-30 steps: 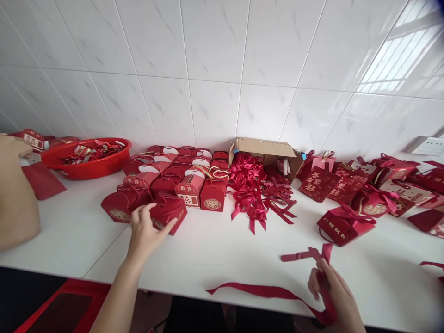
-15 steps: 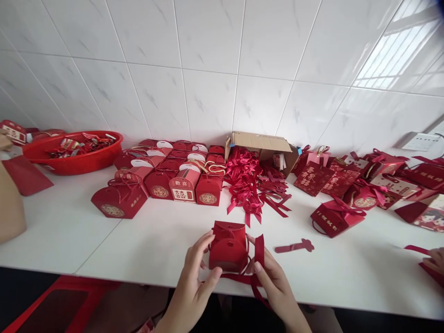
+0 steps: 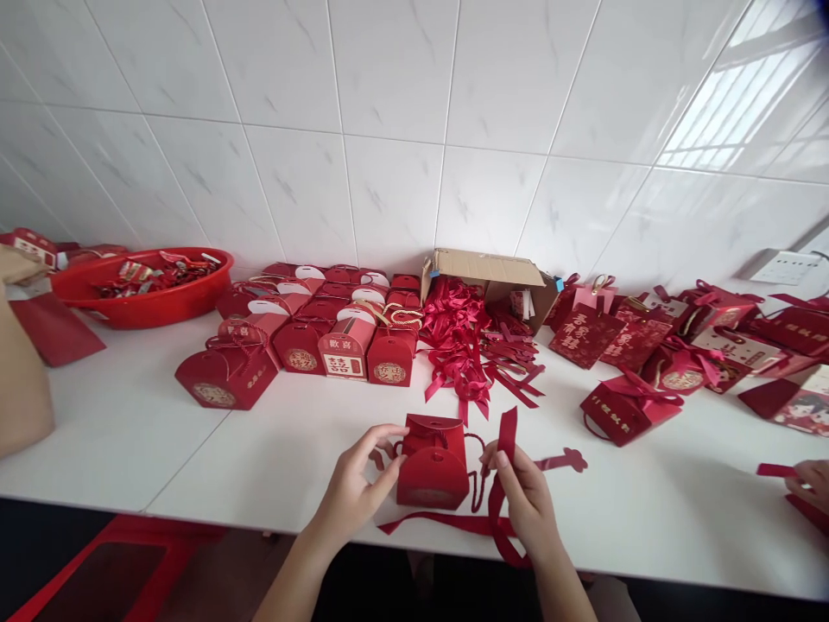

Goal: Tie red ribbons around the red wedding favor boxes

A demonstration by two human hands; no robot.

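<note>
A small red gift box (image 3: 433, 479) stands on the white table in front of me, its top flaps rising to a fold. My left hand (image 3: 363, 475) steadies it at the left side, thumb against the front flap and fingers behind. To the right of the box, my right hand (image 3: 522, 492) pinches a dark red ribbon (image 3: 506, 432), one end pointing up and the rest trailing down and left along the table. A dark red cord (image 3: 477, 492) loops from the box's right side towards my right fingertips; whether they hold it too, I cannot tell.
Finished-looking red boxes (image 3: 346, 350) stand in rows behind, left of a cardboard box (image 3: 485, 261) spilling ribbon bows (image 3: 457, 320). A red basin (image 3: 148, 307) holds wrapped sweets. A flower-ended paper strip (image 3: 563, 460) lies right. Another person's hand (image 3: 813, 479) shows at the right edge.
My right hand has moved right, away from the box, drawing the ribbon and stretching the cord loop outwards. My left hand has closed in on the box's left side.
</note>
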